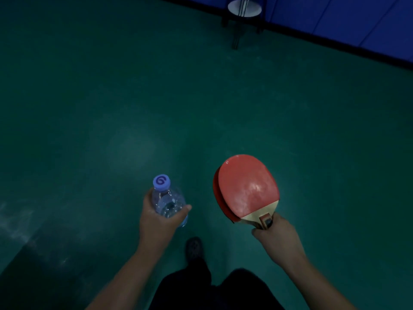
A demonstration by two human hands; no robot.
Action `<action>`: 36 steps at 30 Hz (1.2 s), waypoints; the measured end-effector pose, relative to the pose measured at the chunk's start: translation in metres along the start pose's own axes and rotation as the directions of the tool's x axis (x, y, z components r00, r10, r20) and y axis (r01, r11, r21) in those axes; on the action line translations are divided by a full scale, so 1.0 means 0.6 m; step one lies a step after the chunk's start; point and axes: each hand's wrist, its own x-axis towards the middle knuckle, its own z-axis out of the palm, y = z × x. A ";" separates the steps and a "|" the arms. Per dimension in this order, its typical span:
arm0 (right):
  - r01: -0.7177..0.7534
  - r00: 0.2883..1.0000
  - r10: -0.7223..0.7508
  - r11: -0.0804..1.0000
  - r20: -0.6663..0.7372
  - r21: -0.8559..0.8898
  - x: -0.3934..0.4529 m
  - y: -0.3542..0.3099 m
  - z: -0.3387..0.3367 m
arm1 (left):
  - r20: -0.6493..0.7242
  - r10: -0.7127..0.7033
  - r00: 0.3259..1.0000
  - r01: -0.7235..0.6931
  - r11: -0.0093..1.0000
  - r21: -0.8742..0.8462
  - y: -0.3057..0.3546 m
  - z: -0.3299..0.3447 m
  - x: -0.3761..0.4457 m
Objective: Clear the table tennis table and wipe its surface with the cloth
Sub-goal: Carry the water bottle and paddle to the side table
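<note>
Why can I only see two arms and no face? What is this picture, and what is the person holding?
The camera sits on the person's head and looks forward and down, so you see what they see: their own arms, dark trousers and one shoe on the green floor.

The left hand holds a clear water bottle with a purple cap; its fingers curl round the bottle's body. The right hand has its grip on the handles of table tennis paddles. There look to be two red ones stacked, because a second red edge peeks out behind the front one.

Far ahead stands a small stool with a white round top, next to a blue wall. The table tennis table itself cannot be clearly made out here, and no cloth is in sight.
</note>
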 end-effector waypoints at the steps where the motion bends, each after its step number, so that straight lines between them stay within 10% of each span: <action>1: -0.007 1.000 0.007 1.000 -0.011 0.007 0.025 -0.027 -0.012 | 0.018 0.011 1.000 -0.011 1.000 0.010 0.016 0.014 0.041; 36: -0.047 0.997 0.049 0.998 -0.058 0.034 1.303 -0.884 -0.423 | 0.105 0.039 0.994 -0.044 0.998 0.044 0.445 0.636 1.494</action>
